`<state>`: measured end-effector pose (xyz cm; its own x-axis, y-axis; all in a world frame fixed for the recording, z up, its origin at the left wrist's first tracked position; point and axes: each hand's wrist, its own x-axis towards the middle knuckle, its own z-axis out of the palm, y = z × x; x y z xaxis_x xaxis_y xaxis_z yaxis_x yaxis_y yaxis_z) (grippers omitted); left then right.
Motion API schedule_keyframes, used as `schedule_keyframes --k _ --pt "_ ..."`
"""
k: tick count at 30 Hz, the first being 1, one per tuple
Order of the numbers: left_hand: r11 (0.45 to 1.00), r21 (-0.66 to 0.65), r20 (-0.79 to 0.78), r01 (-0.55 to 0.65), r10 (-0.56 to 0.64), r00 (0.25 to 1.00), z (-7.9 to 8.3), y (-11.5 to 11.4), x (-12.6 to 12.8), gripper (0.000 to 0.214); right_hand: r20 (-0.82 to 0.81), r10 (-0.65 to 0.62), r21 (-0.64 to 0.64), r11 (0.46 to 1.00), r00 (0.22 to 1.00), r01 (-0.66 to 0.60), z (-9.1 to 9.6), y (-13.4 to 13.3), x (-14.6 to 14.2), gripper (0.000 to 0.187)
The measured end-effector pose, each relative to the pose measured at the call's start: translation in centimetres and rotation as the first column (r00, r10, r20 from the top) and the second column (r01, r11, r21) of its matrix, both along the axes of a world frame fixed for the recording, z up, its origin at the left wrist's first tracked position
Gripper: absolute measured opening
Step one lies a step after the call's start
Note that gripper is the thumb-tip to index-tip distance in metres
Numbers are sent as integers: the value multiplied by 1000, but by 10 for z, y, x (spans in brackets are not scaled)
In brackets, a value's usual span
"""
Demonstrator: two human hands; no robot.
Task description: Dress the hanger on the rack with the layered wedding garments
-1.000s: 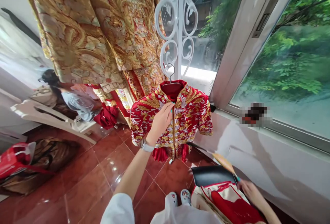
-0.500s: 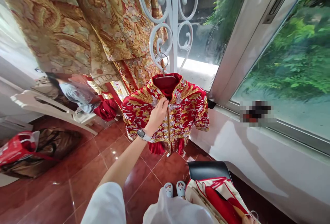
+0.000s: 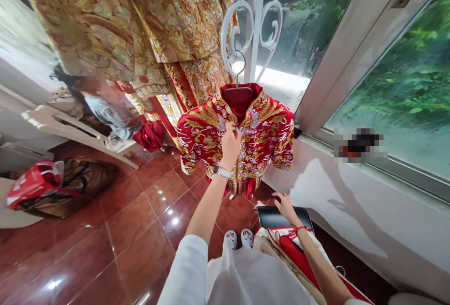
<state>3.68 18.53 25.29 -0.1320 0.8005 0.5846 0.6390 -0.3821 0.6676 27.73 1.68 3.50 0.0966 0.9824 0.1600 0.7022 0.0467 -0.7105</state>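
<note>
A small red jacket with gold embroidery (image 3: 267,138) hangs on a hanger (image 3: 239,90) hooked into a white scrolled metal grille (image 3: 258,28). My left hand (image 3: 230,143), with a watch on its wrist, pinches the jacket's front just below the collar. My right hand (image 3: 284,203) is raised over the black stool (image 3: 270,216), fingers loosely spread, holding nothing. A red and cream fabric bundle (image 3: 298,258) lies on the stool beside my legs.
A large gold brocade garment (image 3: 140,28) hangs at upper left. A person (image 3: 101,113) bends over behind a white chair (image 3: 70,129). A red bag (image 3: 33,184) lies on brown cloth on the tiled floor. A white ledge (image 3: 369,216) and window run along the right.
My right hand has come up from the bundle at the lower right to above the stool; the stick it held a second ago is gone. My left hand stays on the jacket front.
</note>
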Motion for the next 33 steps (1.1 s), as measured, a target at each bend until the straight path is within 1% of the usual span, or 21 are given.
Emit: schedule_keyframes --k 1,3,6,7,9,11,13,14,15,16,17,18,19,21,23,25,27,29,31,33 --pt "1000 -9 92 18 -17 996 0 0 1 14 -21 35 -5 999 999 -35 10 13 -10 19" --pt "998 -21 274 64 -55 960 2 -1 5 16 -88 83 9 997 993 -82 38 38 -30 23" --pt "992 -26 489 122 -93 867 5 -4 14 19 -255 122 69 992 959 -107 94 70 -56 25" --pt "991 -23 548 135 -100 830 7 -5 17 21 -307 148 93 988 940 -125 114 79 -63 27" --pt "988 -19 635 152 -106 765 9 -7 21 21 -350 174 144 981 920 -130 153 94 -77 32" --pt "987 -26 675 157 -99 732 7 -8 23 17 -364 151 191 978 919 -85 189 107 -91 33" --pt "986 -66 675 154 -70 735 -3 -11 23 17 -336 99 205 978 936 -30 219 119 -104 32" --pt "983 -98 669 154 -50 742 -13 -15 22 18 -281 63 185 983 958 -11 232 124 -112 34" --pt "978 -138 665 157 -27 747 -27 -19 20 19 -183 24 140 990 983 2 242 130 -119 37" --pt "969 -184 661 163 0 750 -43 -26 18 19 -60 -10 78 997 998 14 250 135 -125 41" --pt "957 -235 658 169 29 752 -62 -34 15 19 64 -32 13 999 997 31 255 140 -131 46" --pt "941 -289 657 175 62 752 -84 -45 12 19 168 -44 -43 998 985 52 257 145 -135 51" --pt "920 -349 652 178 102 751 -107 -56 10 18 239 -51 -84 994 970 72 257 148 -138 55" --pt "862 -477 632 173 199 749 -153 -83 4 20 292 -48 -127 988 955 88 250 151 -141 61" --pt "789 -592 602 163 299 741 -194 -111 3 24 313 -52 -155 982 948 105 237 147 -140 63" --pt "716 -676 578 173 371 727 -225 -135 7 26 346 -42 -197 973 937 116 217 136 -140 59" --pt "657 -726 569 204 407 715 -247 -155 17 28 372 -2 -273 956 928 111 190 120 -142 49" --pt "618 -748 571 242 415 708 -260 -170 27 30 381 49 -374 921 923 106 158 99 -146 40" --pt "593 -757 574 274 404 712 -266 -181 31 30 364 70 -470 875 929 118 126 76 -146 34" --pt "582 -762 569 284 391 723 -264 -186 25 28 343 67 -533 835 937 135 101 55 -139 32"
